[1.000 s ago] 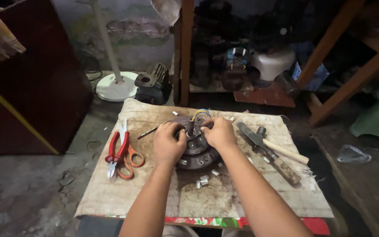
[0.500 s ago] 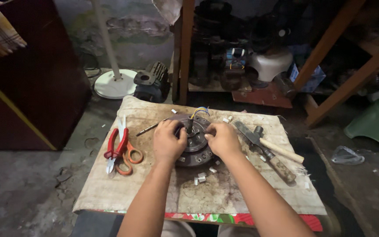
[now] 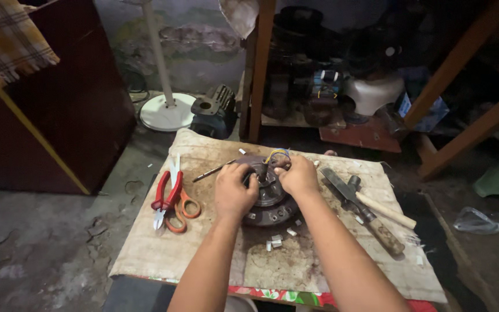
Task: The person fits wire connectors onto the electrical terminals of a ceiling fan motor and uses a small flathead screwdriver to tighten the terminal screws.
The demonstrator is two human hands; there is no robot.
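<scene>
Comparing this moment with the picture from half a second before, we see very little change: both hands stay on the round motor part [image 3: 270, 199], which lies near the middle of the stained cloth [image 3: 163, 254] on the low table. Our left hand [image 3: 233, 193] is closed over the left side of the part, fingers curled on its rim, and it has not moved. Our right hand [image 3: 298, 173] is at the far upper edge, its fingertips pinched together on the coloured wires [image 3: 277, 155] that rise in a small loop from the part. The loop looks about the same as before — perhaps a little more drawn in toward the fingers, but we cannot tell this for sure. The view itself has shifted slightly, so the table sits a bit lower in the picture; this is the head, not the work.

In our judgement this means the work on the wires goes on slowly and steadily, with one hand holding the part still and the other handling the leads.

Around the part nothing has moved: the red pliers [image 3: 163, 197] and orange scissors [image 3: 183, 211] lie to the left, the knife [image 3: 371, 216] and the hammer [image 3: 376, 202] to the right, and small white pieces [image 3: 275, 241] lie just in front — all apart from the hands.
</scene>
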